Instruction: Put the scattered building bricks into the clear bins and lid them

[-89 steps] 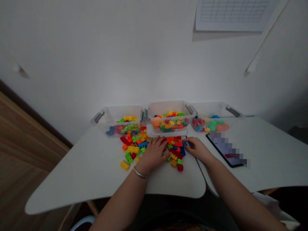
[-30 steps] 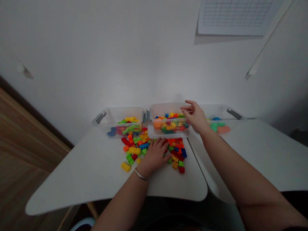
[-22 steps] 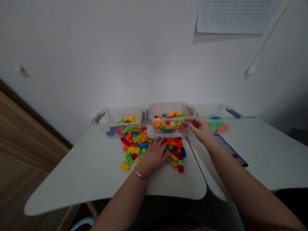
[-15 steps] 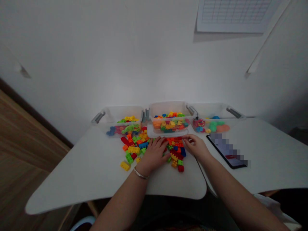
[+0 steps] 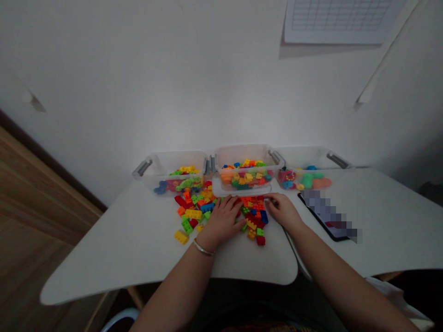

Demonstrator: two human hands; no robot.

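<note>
My left hand (image 5: 225, 220), a bangle on its wrist, lies palm down with fingers spread over a heap of toy building bricks (image 5: 193, 214) on the white table. It hides the bricks under it. Beside the heap's right edge is my right hand (image 5: 282, 210), its fingers bent and drawn together close to some red bricks (image 5: 259, 203). Whatever the right fingertips pinch, if anything, is too small to make out. Yellow, blue, green and orange bricks lie loose around both hands, with a single yellow brick (image 5: 181, 237) at the near left.
Three clear plastic boxes stand along the wall: a left box (image 5: 148, 180) and a middle box (image 5: 246, 150) with colourful toy pieces, and a right box (image 5: 341, 171) with rounded toys. A phone (image 5: 327, 221) lies right of my right hand. A seam between tables runs beneath my right forearm.
My right fingers have curled in slightly at the edge of the heap. My left hand stays in place on the bricks. The view has shifted very slightly.
</note>
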